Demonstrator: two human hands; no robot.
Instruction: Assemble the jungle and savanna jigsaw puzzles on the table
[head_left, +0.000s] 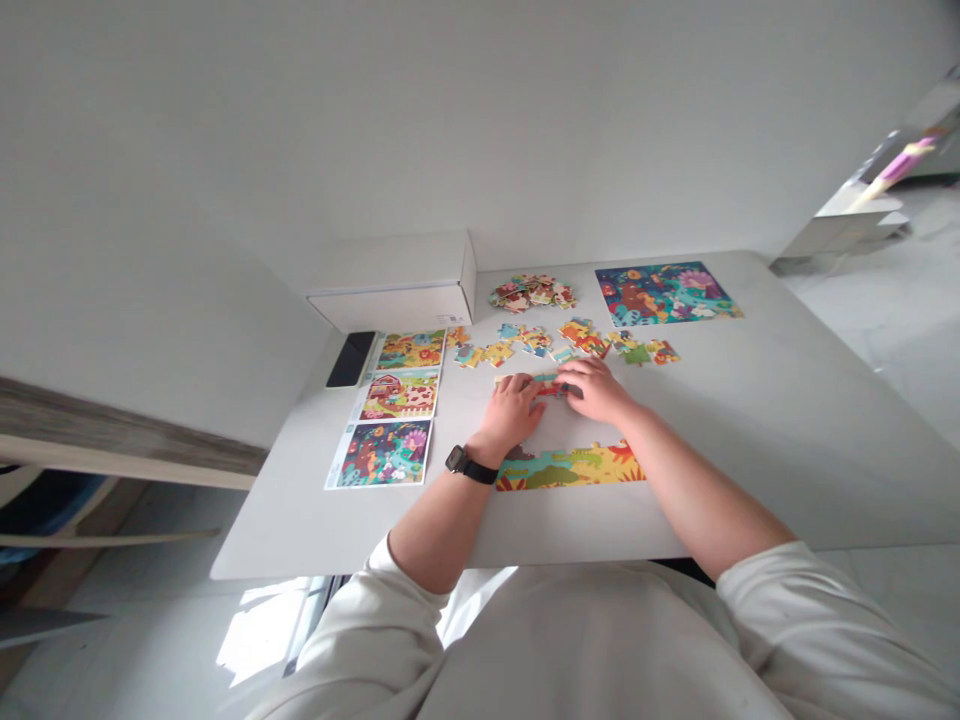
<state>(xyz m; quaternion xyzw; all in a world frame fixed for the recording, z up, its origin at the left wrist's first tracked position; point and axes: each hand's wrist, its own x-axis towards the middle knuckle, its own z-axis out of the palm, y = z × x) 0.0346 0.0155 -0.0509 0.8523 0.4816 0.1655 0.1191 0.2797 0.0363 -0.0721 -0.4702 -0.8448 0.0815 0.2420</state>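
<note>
Both hands are at a short strip of joined puzzle pieces (551, 384) in the middle of the table. My left hand (514, 412), below a black watch (471, 466), curls its fingers onto the strip's left part. At the right end, my right hand (596, 390) has thumb and fingers bent around a puzzle piece, which they partly cover. Nearer me lies an assembled puzzle section (574, 468) in yellow and green, with the left wrist and right forearm close to its ends. Loose puzzle pieces (536, 340) are scattered just beyond the hands.
A pile of pieces (532, 293) lies at the back beside a white box (394, 280). Three picture cards (399, 395) and a phone (351, 360) are at left. A dark, colourful puzzle picture (667, 293) lies at back right. A wall stands behind the white table (810, 420).
</note>
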